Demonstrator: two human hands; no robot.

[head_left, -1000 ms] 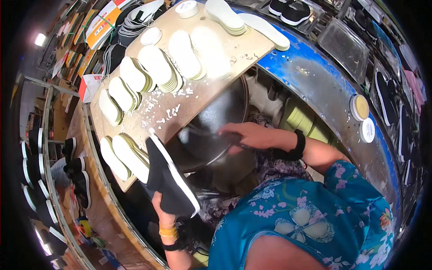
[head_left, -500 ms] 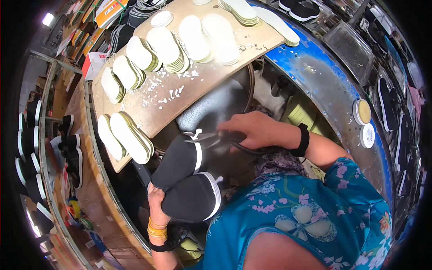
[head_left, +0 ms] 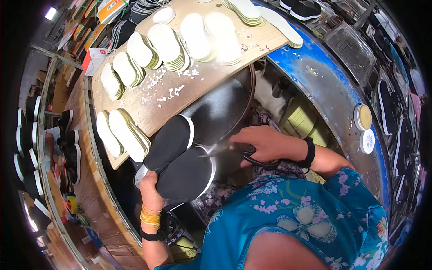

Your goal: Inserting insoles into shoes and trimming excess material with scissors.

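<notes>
My left hand (head_left: 151, 191) is closed round the near left end of two black shoes with white sole rims. The upper shoe (head_left: 168, 143) and the lower shoe (head_left: 185, 175) lie side by side in it, rounded ends toward the right. My right hand (head_left: 263, 140) grips a pair of dark-handled scissors (head_left: 234, 147). Their blades, smeared by motion, reach the white rim of the lower shoe near the gap between the two. Whether the blades are apart or together is too blurred to see.
White insoles in stacks (head_left: 167, 42) and small white scraps (head_left: 155, 83) cover a wooden board (head_left: 198, 85) ahead. Below its edge is a dark round basin (head_left: 220, 103). A blue-edged metal bench (head_left: 333, 85) runs along the right, bearing an opened round tin (head_left: 362, 117). Shelved shoes (head_left: 31, 135) stand left.
The shoes have shifted up and left with my left hand. The scissors went from the upper shoe's rim to the lower shoe's. Small white tabs on both rims are no longer seen.
</notes>
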